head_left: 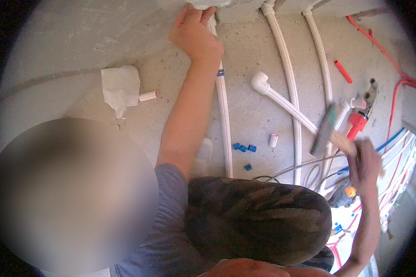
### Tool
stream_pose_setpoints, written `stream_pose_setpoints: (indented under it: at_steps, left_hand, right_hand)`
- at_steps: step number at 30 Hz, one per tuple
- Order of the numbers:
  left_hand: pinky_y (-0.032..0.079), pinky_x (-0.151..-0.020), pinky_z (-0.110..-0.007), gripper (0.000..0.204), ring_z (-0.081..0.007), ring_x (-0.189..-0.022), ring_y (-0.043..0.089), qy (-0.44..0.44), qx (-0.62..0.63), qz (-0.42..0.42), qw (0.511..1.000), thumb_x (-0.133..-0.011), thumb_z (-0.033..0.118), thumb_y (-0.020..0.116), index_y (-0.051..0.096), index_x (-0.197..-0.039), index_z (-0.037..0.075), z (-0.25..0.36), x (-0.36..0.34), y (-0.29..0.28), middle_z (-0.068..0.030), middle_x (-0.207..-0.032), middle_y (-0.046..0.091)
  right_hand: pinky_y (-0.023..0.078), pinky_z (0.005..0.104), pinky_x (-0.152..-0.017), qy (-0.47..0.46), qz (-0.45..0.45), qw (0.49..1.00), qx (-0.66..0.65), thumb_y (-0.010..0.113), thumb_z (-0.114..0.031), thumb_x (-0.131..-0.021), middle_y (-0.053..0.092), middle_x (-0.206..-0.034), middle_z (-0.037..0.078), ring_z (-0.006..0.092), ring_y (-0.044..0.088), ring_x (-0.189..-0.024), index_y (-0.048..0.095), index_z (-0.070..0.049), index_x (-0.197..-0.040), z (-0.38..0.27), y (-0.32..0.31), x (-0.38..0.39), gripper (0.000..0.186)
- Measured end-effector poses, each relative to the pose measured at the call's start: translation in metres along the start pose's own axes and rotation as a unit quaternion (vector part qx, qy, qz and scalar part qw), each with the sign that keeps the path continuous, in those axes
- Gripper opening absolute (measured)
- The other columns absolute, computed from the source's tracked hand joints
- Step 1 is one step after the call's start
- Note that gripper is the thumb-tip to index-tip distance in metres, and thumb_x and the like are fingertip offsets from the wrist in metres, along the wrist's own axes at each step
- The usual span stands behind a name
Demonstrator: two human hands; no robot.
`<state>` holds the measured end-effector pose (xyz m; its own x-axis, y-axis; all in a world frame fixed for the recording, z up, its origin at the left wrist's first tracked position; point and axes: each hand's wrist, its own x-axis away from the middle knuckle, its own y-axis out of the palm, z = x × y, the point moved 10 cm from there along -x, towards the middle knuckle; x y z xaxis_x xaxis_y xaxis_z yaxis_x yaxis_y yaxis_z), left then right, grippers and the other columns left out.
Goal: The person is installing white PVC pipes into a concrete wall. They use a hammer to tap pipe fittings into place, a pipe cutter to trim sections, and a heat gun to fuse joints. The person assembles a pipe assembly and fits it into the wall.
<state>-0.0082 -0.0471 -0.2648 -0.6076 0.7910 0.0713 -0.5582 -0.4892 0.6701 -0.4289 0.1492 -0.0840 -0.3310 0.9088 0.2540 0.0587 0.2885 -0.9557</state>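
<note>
My left hand (196, 37) reaches to the upper edge of the view, its fingers closed by a white lump (210, 3) at the top of a white pipe (223, 115). What the fingertips grip is partly hidden. My right hand (366, 166) is wrapped round the wooden handle of a hammer (324, 131). The hammer's dark head is raised, blurred by motion, over a white pipe with an elbow fitting (260, 83). Blue tape (220, 73) circles the pipe below my left hand.
Two more white pipes (284, 60) (320, 60) run along the concrete floor. Several blue clips (243, 148) and a short pipe piece (273, 140) lie nearby. A red-handled tool (357, 123), cables and red conduit (394, 101) are at right. A crumpled white sheet (120, 87) lies at left.
</note>
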Motion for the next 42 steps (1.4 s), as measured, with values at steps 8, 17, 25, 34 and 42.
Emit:
stream_pose_setpoints:
  at_steps: [8, 17, 25, 34, 42]
  left_hand:
    - [0.053, -0.099, -0.042, 0.032, -0.0283, -0.104, 0.066, -0.096, 0.122, 0.029, 0.987, -0.103, 0.024, 0.060, 0.061, -0.112, -0.007, 0.011, 0.023, 0.021, -0.0174, -0.109, 0.069]
    - [0.053, -0.091, -0.038, 0.041, -0.0266, -0.093, 0.069, -0.152, 0.151, 0.037, 0.976, -0.100, 0.034, 0.067, 0.067, -0.102, -0.007, 0.000, 0.021, 0.008, -0.0156, -0.098, 0.070]
    - [0.048, -0.091, -0.035, 0.038, -0.0230, -0.095, 0.069, -0.125, 0.116, 0.054, 0.984, -0.101, 0.034, 0.066, 0.070, -0.102, -0.003, 0.003, 0.024, 0.012, -0.0118, -0.098, 0.072]
    - [0.049, -0.089, -0.036, 0.039, -0.0222, -0.092, 0.069, -0.119, 0.108, 0.047, 0.986, -0.099, 0.034, 0.069, 0.070, -0.104, -0.005, -0.004, 0.022, 0.008, -0.0127, -0.098, 0.073]
    - [0.046, -0.096, -0.038, 0.035, -0.0221, -0.106, 0.066, -0.129, -0.003, 0.071, 0.989, -0.101, 0.036, 0.064, 0.070, -0.109, 0.003, 0.006, 0.032, 0.004, -0.0092, -0.108, 0.073]
  right_hand:
    - [0.052, 0.0496, -0.073, -0.233, 0.000, 0.969, 0.085, 0.069, -0.021, -0.089, 0.064, -0.105, 0.014, 0.0378, 0.065, -0.092, 0.058, -0.008, -0.112, -0.107, -0.014, -0.232, 0.029]
    - [0.054, 0.0484, -0.083, -0.373, 0.069, 0.909, 0.175, 0.070, -0.020, -0.089, 0.066, -0.113, 0.013, 0.0366, 0.066, -0.100, 0.059, -0.010, -0.118, -0.156, -0.025, -0.280, 0.033]
    - [0.054, 0.0494, -0.087, -0.363, 0.068, 0.916, 0.155, 0.070, -0.019, -0.089, 0.067, -0.117, 0.014, 0.0386, 0.065, -0.104, 0.059, -0.009, -0.121, -0.146, -0.024, -0.291, 0.035]
    - [0.054, 0.0503, -0.082, -0.315, 0.029, 0.925, 0.211, 0.068, -0.016, -0.089, 0.065, -0.102, 0.015, 0.0396, 0.065, -0.094, 0.062, -0.006, -0.112, -0.139, -0.005, -0.305, 0.026]
    - [0.055, 0.0462, -0.079, -0.185, -0.005, 0.982, -0.032, 0.071, -0.021, -0.092, 0.068, -0.102, 0.018, 0.0398, 0.068, -0.091, 0.065, -0.005, -0.117, -0.105, 0.022, -0.244, 0.031]
